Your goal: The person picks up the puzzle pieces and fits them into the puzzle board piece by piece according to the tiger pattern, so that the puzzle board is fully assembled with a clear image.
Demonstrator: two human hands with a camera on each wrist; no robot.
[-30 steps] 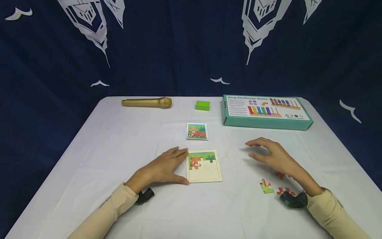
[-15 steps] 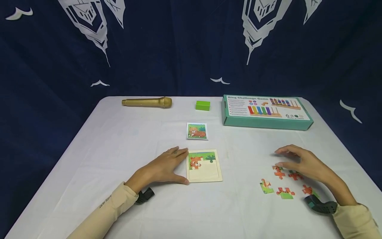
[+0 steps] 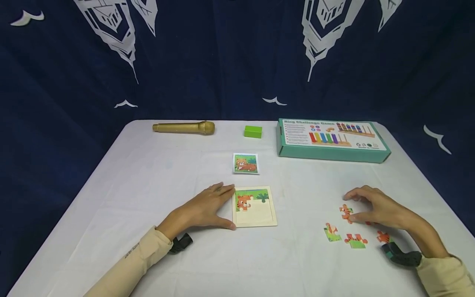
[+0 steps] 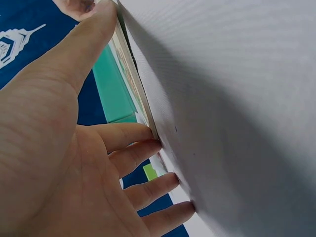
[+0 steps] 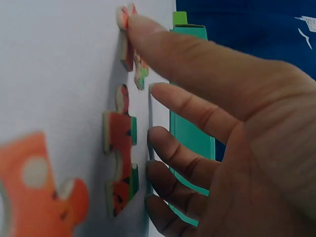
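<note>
My left hand (image 3: 204,208) lies against the left edge of a square wooden puzzle board (image 3: 256,215), its thumb and straight fingertips touching the edge. Tiger-head and plant pieces fill the board's upper part. Over several loose puzzle pieces at the right hovers my right hand (image 3: 386,211), fingers loosely bent. Its thumb tip is at a tiger puzzle piece (image 3: 346,211); whether it touches is unclear. An orange-and-green puzzle piece (image 5: 118,143) lies beneath the palm, mostly hidden in the head view. Nearer me are a green-bottomed piece (image 3: 356,241) and another piece (image 3: 332,233).
A tiger picture card (image 3: 246,164) lies behind the board. Along the back of the white table (image 3: 156,173) are a gold microphone (image 3: 183,127), a green block (image 3: 253,132) and a teal Ring Challenge Game box (image 3: 334,153). A dark patterned cloth (image 3: 222,57) hangs behind.
My right hand has moved right from beside the board to the loose pieces and dropped lower over them. The left hand has stayed at the board's edge.
</note>
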